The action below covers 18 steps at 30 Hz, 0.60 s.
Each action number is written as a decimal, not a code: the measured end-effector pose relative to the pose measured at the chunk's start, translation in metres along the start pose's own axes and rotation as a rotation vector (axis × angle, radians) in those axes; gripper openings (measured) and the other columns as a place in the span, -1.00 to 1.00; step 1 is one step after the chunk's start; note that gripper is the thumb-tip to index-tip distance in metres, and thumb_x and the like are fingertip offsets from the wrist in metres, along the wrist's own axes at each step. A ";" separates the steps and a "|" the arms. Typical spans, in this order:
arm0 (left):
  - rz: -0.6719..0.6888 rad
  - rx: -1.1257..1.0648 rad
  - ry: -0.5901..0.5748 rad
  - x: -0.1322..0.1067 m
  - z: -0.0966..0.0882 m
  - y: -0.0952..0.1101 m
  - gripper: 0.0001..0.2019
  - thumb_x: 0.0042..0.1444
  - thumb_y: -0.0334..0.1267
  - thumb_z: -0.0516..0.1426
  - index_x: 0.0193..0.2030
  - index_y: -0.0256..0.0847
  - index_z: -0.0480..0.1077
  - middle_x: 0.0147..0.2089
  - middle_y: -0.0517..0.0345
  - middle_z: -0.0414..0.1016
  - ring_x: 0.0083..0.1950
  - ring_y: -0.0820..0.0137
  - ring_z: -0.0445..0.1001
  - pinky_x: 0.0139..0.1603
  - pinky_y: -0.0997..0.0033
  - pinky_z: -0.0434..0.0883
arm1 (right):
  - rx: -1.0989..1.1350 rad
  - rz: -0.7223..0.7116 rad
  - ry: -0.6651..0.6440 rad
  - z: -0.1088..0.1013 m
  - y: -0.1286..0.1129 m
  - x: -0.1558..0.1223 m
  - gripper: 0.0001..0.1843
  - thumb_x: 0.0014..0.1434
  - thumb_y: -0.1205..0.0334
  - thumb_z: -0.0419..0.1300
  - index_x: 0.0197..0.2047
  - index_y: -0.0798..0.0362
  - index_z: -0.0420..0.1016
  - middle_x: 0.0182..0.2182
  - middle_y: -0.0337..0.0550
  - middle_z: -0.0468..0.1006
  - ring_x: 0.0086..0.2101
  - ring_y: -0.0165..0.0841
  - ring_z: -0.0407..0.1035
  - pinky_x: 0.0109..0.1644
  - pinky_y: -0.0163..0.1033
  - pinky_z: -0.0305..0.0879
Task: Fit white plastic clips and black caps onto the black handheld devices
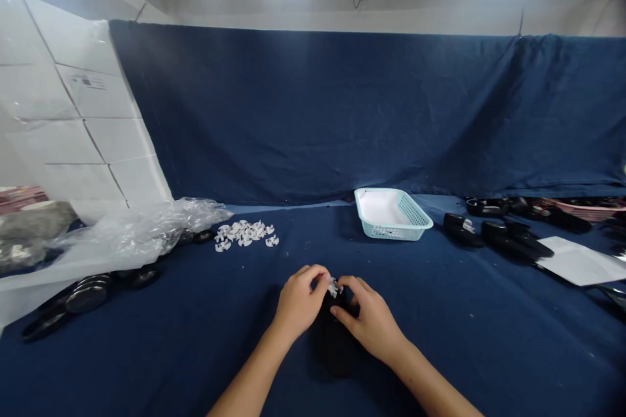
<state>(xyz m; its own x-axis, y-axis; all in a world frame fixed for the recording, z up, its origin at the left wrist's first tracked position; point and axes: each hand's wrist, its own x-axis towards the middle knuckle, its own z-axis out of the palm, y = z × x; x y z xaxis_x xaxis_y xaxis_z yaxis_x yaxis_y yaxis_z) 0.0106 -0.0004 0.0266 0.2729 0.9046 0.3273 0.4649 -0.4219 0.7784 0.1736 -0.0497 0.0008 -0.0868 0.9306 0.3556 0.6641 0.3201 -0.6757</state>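
Note:
In the middle of the blue-covered table, both my hands meet at a black part (337, 345) with a long dark body. A small white plastic piece (335, 287) shows at its far end. My left hand (302, 300) pinches at the left side of that piece, thumb and forefinger close together. From the right, my right hand (369, 319) grips the black part's upper end with thumb and fingers. My fingers partly hide where the two pieces meet. Beyond my left hand lies a loose pile of similar white plastic pieces (244, 232).
A light-green basket (396, 232) with a white bottom stands at the back. Black parts (513, 241) and a white sheet (581, 260) lie to the right. On the left are clear plastic wrap (166, 225) and round black parts (88, 294). A blue cloth (303, 117) hangs behind.

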 end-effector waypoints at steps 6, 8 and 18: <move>-0.061 -0.121 -0.068 0.006 0.001 -0.010 -0.81 0.06 -0.15 0.13 -0.33 -0.13 0.55 -0.30 0.12 0.50 -0.30 0.34 0.43 -0.36 0.49 0.34 | -0.010 -0.013 0.002 0.000 -0.001 0.000 -0.63 0.08 0.25 0.19 -0.01 -0.13 0.32 -0.17 -0.20 0.45 -0.37 -0.35 0.38 -0.22 -0.21 0.33; -0.077 -0.135 -0.078 0.007 0.001 -0.013 -0.80 0.04 -0.15 0.13 -0.31 -0.14 0.55 -0.28 0.11 0.51 -0.35 0.37 0.43 -0.42 0.50 0.33 | -0.005 -0.016 0.005 0.000 0.000 0.000 -0.62 0.08 0.25 0.19 -0.01 -0.13 0.32 -0.17 -0.20 0.45 -0.37 -0.35 0.39 -0.22 -0.21 0.33; -0.121 -0.209 -0.114 0.007 0.003 -0.019 -0.77 0.03 -0.11 0.15 -0.31 -0.19 0.54 -0.31 0.15 0.53 -0.56 0.52 0.34 -0.52 0.54 0.29 | 0.021 -0.012 0.004 0.001 0.002 0.000 -0.61 0.09 0.26 0.18 0.01 -0.12 0.32 -0.15 -0.17 0.46 -0.29 -0.30 0.40 -0.19 -0.19 0.34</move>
<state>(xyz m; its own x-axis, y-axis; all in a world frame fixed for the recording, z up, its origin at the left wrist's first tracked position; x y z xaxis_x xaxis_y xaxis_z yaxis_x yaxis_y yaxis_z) 0.0067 0.0135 0.0123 0.3247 0.9302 0.1715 0.3193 -0.2785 0.9058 0.1744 -0.0487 -0.0012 -0.0920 0.9260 0.3662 0.6472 0.3351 -0.6848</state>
